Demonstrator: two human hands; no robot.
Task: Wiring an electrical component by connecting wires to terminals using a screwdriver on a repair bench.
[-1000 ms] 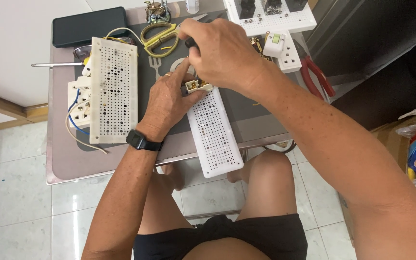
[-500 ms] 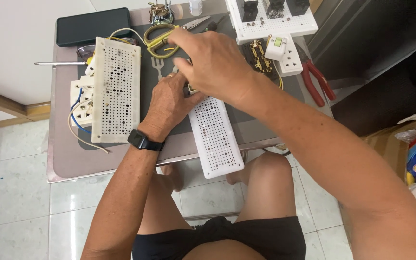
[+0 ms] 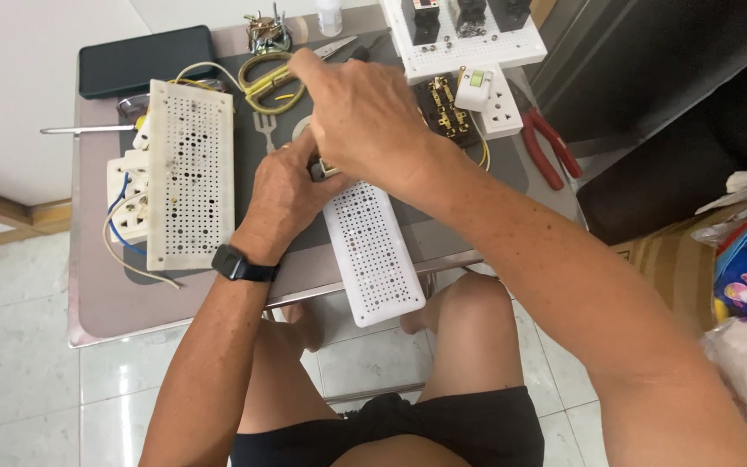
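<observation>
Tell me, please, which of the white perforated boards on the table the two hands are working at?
The narrow perforated board overhanging the table's near edge, with both hands at its far end. The wider perforated board lies untouched to the left, wires beside it.

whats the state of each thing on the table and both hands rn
left hand: pressed on top end of perforated strip
right hand: over the left, grip hidden
perforated strip: flat, overhanging table edge
perforated panel: flat, wired sockets beside
red pliers: lying unused
black case: closed
</observation>
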